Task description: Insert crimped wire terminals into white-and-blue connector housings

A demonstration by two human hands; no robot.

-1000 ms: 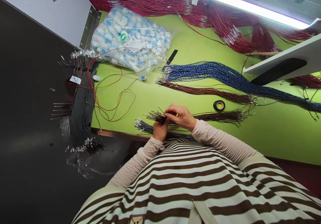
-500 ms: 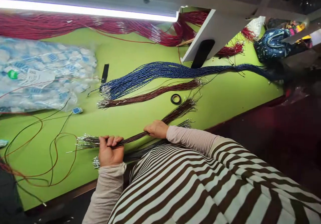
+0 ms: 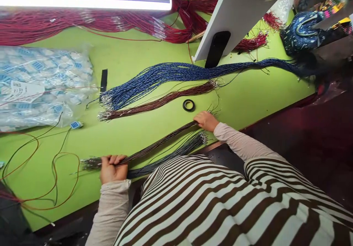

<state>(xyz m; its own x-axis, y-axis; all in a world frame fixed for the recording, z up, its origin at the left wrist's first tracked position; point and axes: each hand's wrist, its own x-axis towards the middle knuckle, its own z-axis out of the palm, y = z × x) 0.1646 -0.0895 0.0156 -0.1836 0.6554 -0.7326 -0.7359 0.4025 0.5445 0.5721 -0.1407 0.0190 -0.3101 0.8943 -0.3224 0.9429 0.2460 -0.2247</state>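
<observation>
A bundle of thin brown wires (image 3: 162,140) stretches between my two hands above the green table. My left hand (image 3: 113,168) is closed round it near its silvery left end. Further right, my right hand (image 3: 206,121) grips the same bundle close to its other end, where a few loose tips stick out. Beneath it, nearer my body, lies a bundle of grey wires (image 3: 182,149). Beyond my hands rest a reddish-brown wire bundle (image 3: 165,100) and a larger bundle of blue twisted wires (image 3: 160,73). A roll of black tape (image 3: 189,105) lies just beyond my right hand.
At the left sits a clear bag of white and blue parts (image 3: 41,88). Loose red and black wires (image 3: 56,176) curl in front of it, with one blue-white connector (image 3: 76,124). Red wire bundles (image 3: 110,23) run along the back. A grey upright panel (image 3: 228,21) stands on the table (image 3: 256,106).
My right hand has slid along the brown wires to the right, towards their far end. My left hand still grips the left end, and the view has shifted slightly.
</observation>
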